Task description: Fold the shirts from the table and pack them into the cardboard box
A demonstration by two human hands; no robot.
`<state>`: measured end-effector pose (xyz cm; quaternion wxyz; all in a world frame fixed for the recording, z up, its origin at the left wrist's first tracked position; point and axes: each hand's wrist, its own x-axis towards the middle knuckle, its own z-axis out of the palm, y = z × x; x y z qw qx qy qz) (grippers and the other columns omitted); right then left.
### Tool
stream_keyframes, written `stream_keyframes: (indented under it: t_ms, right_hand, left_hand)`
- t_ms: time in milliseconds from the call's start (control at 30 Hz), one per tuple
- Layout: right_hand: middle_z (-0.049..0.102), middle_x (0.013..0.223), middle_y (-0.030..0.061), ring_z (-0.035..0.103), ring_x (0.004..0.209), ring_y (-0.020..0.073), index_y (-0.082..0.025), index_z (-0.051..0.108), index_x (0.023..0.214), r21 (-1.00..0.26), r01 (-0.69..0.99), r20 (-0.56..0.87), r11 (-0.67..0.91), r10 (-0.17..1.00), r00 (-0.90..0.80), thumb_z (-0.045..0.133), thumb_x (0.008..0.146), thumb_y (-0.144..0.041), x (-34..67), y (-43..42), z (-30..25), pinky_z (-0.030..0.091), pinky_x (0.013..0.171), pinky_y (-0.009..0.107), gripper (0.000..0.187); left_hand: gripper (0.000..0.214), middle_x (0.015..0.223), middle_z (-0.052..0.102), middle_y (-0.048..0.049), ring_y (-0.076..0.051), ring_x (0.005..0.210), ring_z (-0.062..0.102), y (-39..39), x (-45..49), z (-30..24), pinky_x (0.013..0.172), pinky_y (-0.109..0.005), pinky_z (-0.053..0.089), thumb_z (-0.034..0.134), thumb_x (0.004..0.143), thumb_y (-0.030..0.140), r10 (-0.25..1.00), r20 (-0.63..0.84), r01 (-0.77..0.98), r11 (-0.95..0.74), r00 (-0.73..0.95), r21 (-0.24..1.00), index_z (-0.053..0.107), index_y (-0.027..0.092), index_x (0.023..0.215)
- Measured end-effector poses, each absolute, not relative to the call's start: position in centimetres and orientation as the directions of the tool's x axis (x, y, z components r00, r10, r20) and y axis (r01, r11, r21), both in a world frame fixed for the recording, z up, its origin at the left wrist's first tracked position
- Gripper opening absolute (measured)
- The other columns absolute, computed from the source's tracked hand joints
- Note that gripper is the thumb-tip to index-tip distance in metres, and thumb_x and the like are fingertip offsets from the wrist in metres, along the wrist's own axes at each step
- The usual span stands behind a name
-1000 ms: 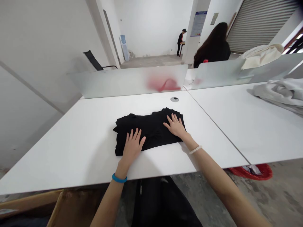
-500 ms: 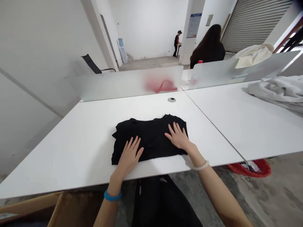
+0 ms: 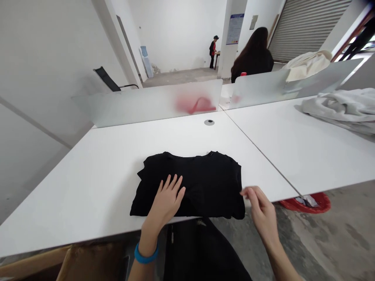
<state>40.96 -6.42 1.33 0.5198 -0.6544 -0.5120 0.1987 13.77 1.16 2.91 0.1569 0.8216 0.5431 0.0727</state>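
Look first at the black cloth point(image 3: 202, 179), lying low and wide on the white table point(image 3: 79, 187), with the near right corner seemingly poking past the edge. See the left hand point(image 3: 166, 201) on top, palm down, fingers spread, gripping nothing. Spot the right hand point(image 3: 260, 208) at the right end, fingers curled in; hard to tell if pinching the cloth or only touching it. To smooth well, press softly with the left hand to stop any sliding. Tug the right side gently, never hard, and pat lumps outward from the middle. Mind the droopy corner. Farther off, find the round hole cover point(image 3: 209, 122), then the cloudy screen point(image 3: 137, 103). Look right for the gray cloth pile point(image 3: 336, 107), and lower down, the red bin point(image 3: 324, 203).
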Motion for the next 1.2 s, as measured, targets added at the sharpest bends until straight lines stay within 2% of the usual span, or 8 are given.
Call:
stream_keyframes:
  t_ms: [67, 167, 367, 500, 667, 867, 1000, 1200]
  right_hand:
    - [0.055, 0.063, 0.0021, 0.052, 0.061, 0.0158, -0.021, 0.052, 0.06, -0.911, 0.411, 0.191, 0.012, 0.898, 0.397, 0.04, 0.092, -0.047, 41.1, -8.5, 0.8, 0.042, 0.061, 0.027, 0.044]
    - [0.052, 0.053, 0.0024, 0.049, 0.053, 0.015, -0.019, 0.052, 0.051, -0.935, 0.347, 0.031, -0.069, 0.961, 0.274, 0.041, 0.09, -0.054, 40.0, -10.6, -1.1, 0.04, 0.055, 0.027, 0.054]
    - [0.071, 0.089, 0.0089, 0.066, 0.078, 0.0228, -0.017, 0.07, 0.095, -0.98, 0.026, -0.196, -0.199, 0.976, 0.095, 0.056, 0.083, -0.055, 36.2, -10.5, -2.7, 0.052, 0.069, 0.032, 0.042]
    - [0.071, 0.091, 0.0086, 0.068, 0.081, 0.0223, -0.017, 0.068, 0.091, -0.955, -0.21, -0.236, -0.211, 0.966, 0.105, 0.064, 0.077, -0.054, 34.3, -9.4, -1.2, 0.054, 0.077, 0.035, 0.04]
    - [0.066, 0.11, 0.0036, 0.059, 0.113, 0.0213, -0.024, 0.063, 0.104, -0.852, -0.503, -0.303, -0.141, 0.918, 0.257, 0.067, 0.078, -0.047, 31.8, -8.6, -0.1, 0.045, 0.102, 0.038, 0.035]
    - [0.06, 0.127, 0.001, 0.054, 0.121, 0.0194, -0.03, 0.052, 0.122, -0.885, -0.466, -0.279, -0.021, 0.824, 0.494, 0.068, 0.078, -0.04, 32.0, -7.4, -0.4, 0.044, 0.104, 0.036, 0.048]
    - [0.057, 0.132, 0.0026, 0.056, 0.119, 0.0208, -0.027, 0.05, 0.129, -0.868, -0.495, -0.264, 0.027, 0.82, 0.508, 0.063, 0.081, -0.039, 33.5, -5.8, -0.1, 0.046, 0.103, 0.036, 0.051]
    - [0.047, 0.142, 0.0066, 0.044, 0.13, 0.0243, -0.021, 0.045, 0.139, -0.994, -0.098, -0.02, 0.043, 0.82, 0.571, 0.056, 0.085, -0.041, 32.7, -2.6, 0.6, 0.034, 0.111, 0.042, 0.059]
  left_hand:
    - [0.058, 0.15, 0.033, -0.0081, -0.03, 0.141, 0.023, 1.7, 13.9, 2.8, 0.111, -0.054, 0.027, 0.022, 0.096, 0.05, 0.915, -0.023, 0.867, -0.373, 0.403, 0.33, 0.032, 0.021, 0.146]
    - [0.059, 0.149, 0.035, -0.0109, -0.033, 0.14, 0.024, 2.2, 14.8, 2.6, 0.111, -0.055, 0.026, 0.023, 0.096, 0.049, 0.918, 0.04, 0.873, -0.389, 0.395, 0.294, 0.036, 0.018, 0.144]
    - [0.056, 0.152, 0.03, -0.0123, -0.034, 0.141, 0.023, 3.4, 17.3, 2.3, 0.112, -0.054, 0.026, 0.03, 0.095, 0.041, 0.908, 0.033, 0.869, -0.411, 0.418, 0.275, 0.035, 0.014, 0.144]
    - [0.053, 0.151, 0.032, -0.0117, -0.034, 0.14, 0.025, 3.6, 17.7, 1.8, 0.111, -0.055, 0.027, 0.035, 0.094, 0.037, 0.898, 0.081, 0.861, -0.437, 0.432, 0.261, 0.038, 0.017, 0.143]
    - [0.053, 0.151, 0.03, -0.0126, -0.034, 0.141, 0.022, 3.4, 18.2, 1.7, 0.112, -0.056, 0.025, 0.033, 0.095, 0.039, 0.896, 0.094, 0.852, -0.442, 0.434, 0.282, 0.039, 0.016, 0.142]
    - [0.057, 0.152, 0.028, -0.0125, -0.031, 0.142, 0.017, 3.6, 19.3, 2.0, 0.114, -0.055, 0.02, 0.025, 0.096, 0.046, 0.893, 0.051, 0.834, -0.437, 0.447, 0.337, 0.041, 0.015, 0.141]
    - [0.055, 0.153, 0.026, -0.0123, -0.03, 0.143, 0.016, 3.8, 19.6, 1.5, 0.114, -0.055, 0.02, 0.023, 0.097, 0.041, 0.9, 0.059, 0.838, -0.425, 0.433, 0.341, 0.037, 0.015, 0.143]
    - [0.052, 0.154, 0.026, -0.0114, -0.028, 0.143, 0.017, 4.1, 19.7, 0.8, 0.116, -0.05, 0.019, 0.027, 0.096, 0.033, 0.904, 0.077, 0.828, -0.418, 0.421, 0.374, 0.036, 0.014, 0.144]
